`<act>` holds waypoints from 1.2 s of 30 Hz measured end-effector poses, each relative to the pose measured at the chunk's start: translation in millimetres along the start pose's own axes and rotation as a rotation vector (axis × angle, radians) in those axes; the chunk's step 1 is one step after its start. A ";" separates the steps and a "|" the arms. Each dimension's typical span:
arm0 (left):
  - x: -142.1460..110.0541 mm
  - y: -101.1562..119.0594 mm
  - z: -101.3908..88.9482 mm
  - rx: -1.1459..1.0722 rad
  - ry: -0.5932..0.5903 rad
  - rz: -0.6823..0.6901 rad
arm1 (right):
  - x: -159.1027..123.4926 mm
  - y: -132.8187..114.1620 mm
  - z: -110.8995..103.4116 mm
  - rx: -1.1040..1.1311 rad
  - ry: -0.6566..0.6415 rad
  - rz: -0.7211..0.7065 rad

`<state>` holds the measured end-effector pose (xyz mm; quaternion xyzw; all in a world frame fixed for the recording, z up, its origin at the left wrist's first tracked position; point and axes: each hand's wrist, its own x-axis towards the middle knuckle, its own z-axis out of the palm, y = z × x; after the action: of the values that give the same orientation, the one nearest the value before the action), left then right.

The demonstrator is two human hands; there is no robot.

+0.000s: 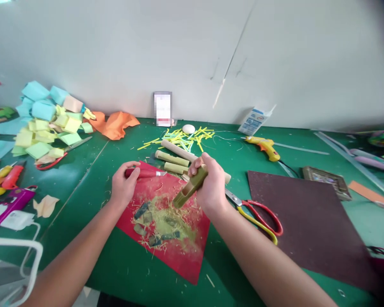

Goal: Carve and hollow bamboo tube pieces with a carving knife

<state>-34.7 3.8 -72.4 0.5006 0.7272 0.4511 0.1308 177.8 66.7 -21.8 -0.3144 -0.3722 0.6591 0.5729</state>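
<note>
My right hand (211, 185) is closed around a green bamboo tube (188, 191), held tilted with its lower end over a red sheet (182, 251). Pale shavings and small dark green peel pieces (160, 224) lie scattered on that sheet. My left hand (124, 185) grips the red handle of a small carving knife (144, 173), whose short blade points right toward the bamboo. More bamboo sections (173, 158) lie just beyond the sheet.
Red-and-yellow scissors (259, 215) lie right of my right hand, beside a dark brown sheet (307, 221). A yellow glue gun (265, 147), yellow paper strips (182, 137), an orange paper (115, 123) and a heap of coloured paper pieces (48, 123) sit farther back on the green table (115, 264).
</note>
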 end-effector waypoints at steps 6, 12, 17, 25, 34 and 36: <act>-2.3 5.8 -13.8 0.055 -0.123 0.113 | -0.2 5.0 3.2 0.017 -0.006 0.018; -6.5 -1.9 -26.0 0.135 -0.288 0.247 | -5.5 9.3 7.8 0.096 0.051 0.042; -5.6 -5.5 -35.9 0.212 -0.384 0.358 | -6.4 21.4 5.3 0.116 0.138 -0.039; -10.6 -10.4 -37.0 0.306 -0.407 0.422 | -12.1 19.3 -15.5 -0.079 0.209 -0.184; -9.1 -6.5 -38.5 0.355 -0.415 0.453 | -38.0 18.1 -50.6 -0.651 0.203 -0.290; -2.6 -2.7 -35.1 0.369 -0.371 0.422 | -42.3 18.2 -57.9 -0.784 0.160 -0.279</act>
<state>-57.6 -17.1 -55.6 0.7288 0.6408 0.2302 0.0720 223.1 31.1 -68.2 -0.5051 -0.5881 0.3573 0.5209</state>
